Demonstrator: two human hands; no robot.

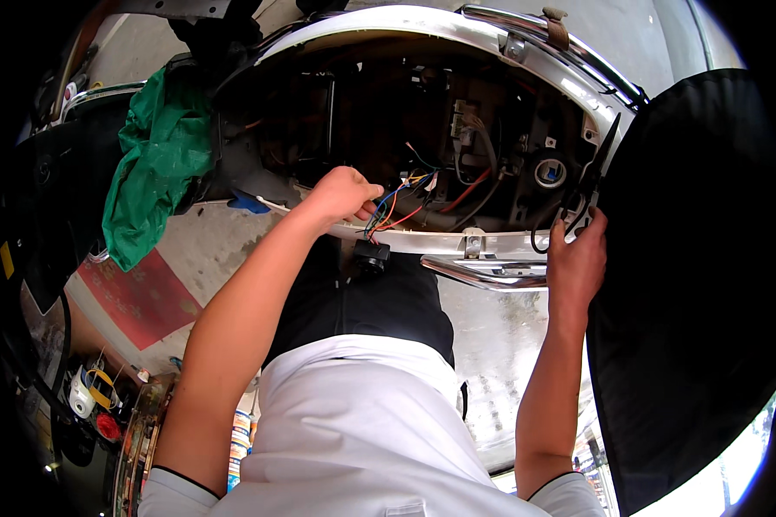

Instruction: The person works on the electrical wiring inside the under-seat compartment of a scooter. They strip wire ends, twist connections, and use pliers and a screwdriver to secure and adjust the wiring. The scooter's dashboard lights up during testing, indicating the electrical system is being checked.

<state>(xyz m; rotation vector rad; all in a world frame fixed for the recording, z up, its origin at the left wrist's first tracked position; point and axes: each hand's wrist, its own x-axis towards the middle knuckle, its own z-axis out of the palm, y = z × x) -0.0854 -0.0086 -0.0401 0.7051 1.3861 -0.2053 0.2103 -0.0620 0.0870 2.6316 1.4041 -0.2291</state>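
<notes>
The work in hand appears to be on the loose wiring at an opened vehicle body: the left hand [345,195] reaches over the near edge of the white shell [422,242], left of its middle, to a bundle of thin wires [377,227]. Its thumb and forefinger are drawn close together beside the strands, though whether they pinch one cannot be told. The right hand [575,263], at the shell's near right corner, has its fingers wrapped about the dark handles of a pair of scissors [603,158], whose long tapering blades point up along the right edge. A next move at the wires would call for parting the chosen strand from its neighbours and steadying it before any blade comes near. The strands are slim and flexible, sheathed in red, blue, yellow and black, and run from the cavity over the near edge to a small, boxy black block [372,257] just outside it. The shell's rim is smooth, glossy and curved; a polished tubular chrome bar [491,274] lies beyond the near edge, while crinkled green sheeting [159,168] drapes by the left end.
</notes>
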